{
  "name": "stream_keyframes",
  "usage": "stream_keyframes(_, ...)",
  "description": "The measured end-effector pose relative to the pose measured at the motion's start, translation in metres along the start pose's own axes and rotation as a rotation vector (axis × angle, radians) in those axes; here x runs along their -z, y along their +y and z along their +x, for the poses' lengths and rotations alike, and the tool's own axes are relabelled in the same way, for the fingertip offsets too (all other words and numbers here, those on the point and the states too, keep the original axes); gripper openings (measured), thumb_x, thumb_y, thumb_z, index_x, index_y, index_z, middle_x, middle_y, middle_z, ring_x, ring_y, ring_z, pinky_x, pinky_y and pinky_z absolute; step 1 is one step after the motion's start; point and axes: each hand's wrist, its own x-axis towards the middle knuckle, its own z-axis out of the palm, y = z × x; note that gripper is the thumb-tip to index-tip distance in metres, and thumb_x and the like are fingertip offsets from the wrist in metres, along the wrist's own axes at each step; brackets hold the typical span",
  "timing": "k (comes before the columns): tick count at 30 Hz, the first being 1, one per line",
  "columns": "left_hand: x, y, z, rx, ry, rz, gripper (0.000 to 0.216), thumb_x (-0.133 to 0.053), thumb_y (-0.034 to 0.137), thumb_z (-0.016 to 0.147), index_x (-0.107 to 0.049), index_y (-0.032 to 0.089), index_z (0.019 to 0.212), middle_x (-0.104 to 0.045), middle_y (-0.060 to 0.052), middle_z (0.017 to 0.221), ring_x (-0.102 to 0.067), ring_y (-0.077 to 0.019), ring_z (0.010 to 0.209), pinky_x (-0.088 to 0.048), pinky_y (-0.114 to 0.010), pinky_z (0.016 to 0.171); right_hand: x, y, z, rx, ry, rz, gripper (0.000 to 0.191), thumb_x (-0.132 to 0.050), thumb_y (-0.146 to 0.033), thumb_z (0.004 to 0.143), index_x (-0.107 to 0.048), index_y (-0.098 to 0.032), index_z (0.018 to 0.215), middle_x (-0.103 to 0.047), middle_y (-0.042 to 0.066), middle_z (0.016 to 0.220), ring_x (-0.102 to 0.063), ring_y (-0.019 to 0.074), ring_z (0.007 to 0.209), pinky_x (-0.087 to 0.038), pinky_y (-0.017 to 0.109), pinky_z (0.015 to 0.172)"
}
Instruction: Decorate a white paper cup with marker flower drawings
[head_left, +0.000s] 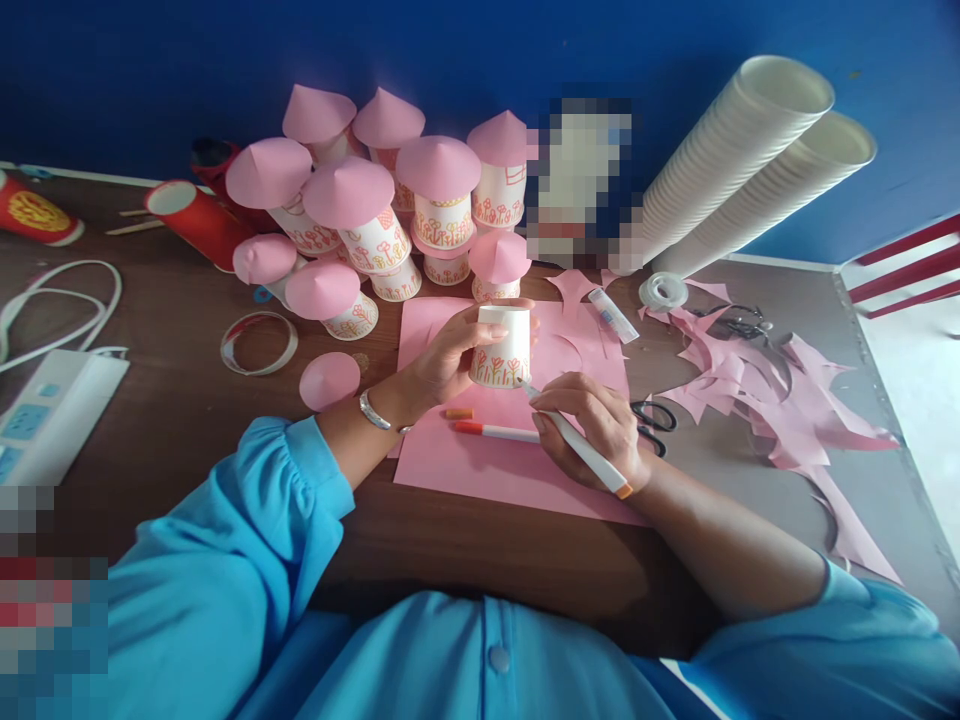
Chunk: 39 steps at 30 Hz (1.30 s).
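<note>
My left hand [450, 352] is closed around a white paper cup [504, 345], held upside down above the pink paper [442, 465]. Red flowers with green and orange stems are drawn along the cup's wide rim. Between the fingers of my right hand [592, 425] is a white marker [581, 450] with an orange end, its tip at the cup's lower right edge. Below the cup, a second marker [499, 432] with a red cap lies on the pink paper beside a loose orange cap [459, 413].
Decorated cups with pink cone roofs [349, 195] cluster at the back. Tall stacks of paper cups [739, 150] lean at the right, near pink scraps [787, 390], a tape roll [664, 291] and black-handled scissors [654, 425]. At left are another tape roll [259, 343] and a power strip [56, 415].
</note>
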Motion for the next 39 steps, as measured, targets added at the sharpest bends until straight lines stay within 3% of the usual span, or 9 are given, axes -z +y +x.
stream_keyframes(26,0.0015,-0.0001,0.0009,-0.021,-0.026,-0.032,0.054,-0.071,0.038,0.082,-0.071,0.014,0.131,-0.08,-0.015,0.116,-0.075,-0.0305,0.11,-0.06,-0.043,0.095,-0.0008,-0.0015,-0.0006,0.056,-0.017,0.02,0.02,-0.062,-0.008,0.094,-0.062,-0.021,0.109,-0.068,0.003,0.082,-0.068,0.0179,0.069,-0.059,0.03,0.061)
stream_keyframes(39,-0.002,0.003,-0.0007,-0.011,-0.005,0.045,0.05,-0.073,0.039,0.081,-0.07,0.019,0.128,-0.08,-0.013,0.116,-0.074,-0.0315,0.112,-0.061,-0.041,0.087,-0.0033,-0.0002,-0.0024,0.043,-0.024,0.001,0.018,-0.062,-0.009,0.096,-0.061,-0.021,0.11,-0.069,0.004,0.083,-0.068,0.0179,0.069,-0.058,0.03,0.059)
